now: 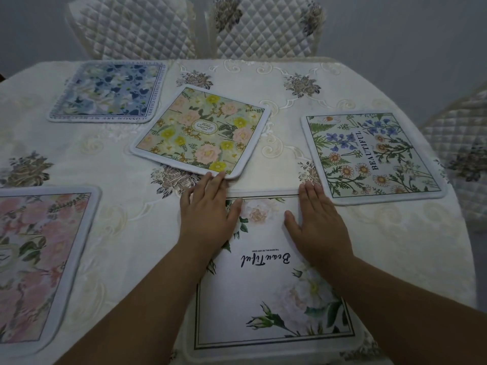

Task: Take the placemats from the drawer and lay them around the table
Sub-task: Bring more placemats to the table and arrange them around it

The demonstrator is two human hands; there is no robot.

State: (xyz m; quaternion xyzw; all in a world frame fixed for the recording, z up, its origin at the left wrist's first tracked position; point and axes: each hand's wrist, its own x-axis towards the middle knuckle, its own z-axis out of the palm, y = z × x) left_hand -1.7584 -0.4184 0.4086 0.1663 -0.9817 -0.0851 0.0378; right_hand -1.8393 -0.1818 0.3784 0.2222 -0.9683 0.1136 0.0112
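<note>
Head view: left hand (208, 214) and right hand (315, 221), fingers straight, pressed flat on near white rose-printed square placemat (266, 299), with 4 other floral placemats (201, 131) spread around cream embroidered tablecloth (290, 75).

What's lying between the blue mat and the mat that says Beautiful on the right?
The yellow-flowered Garden mat lies askew between the blue mat and the daisy mat, touching neither; head view.
</note>
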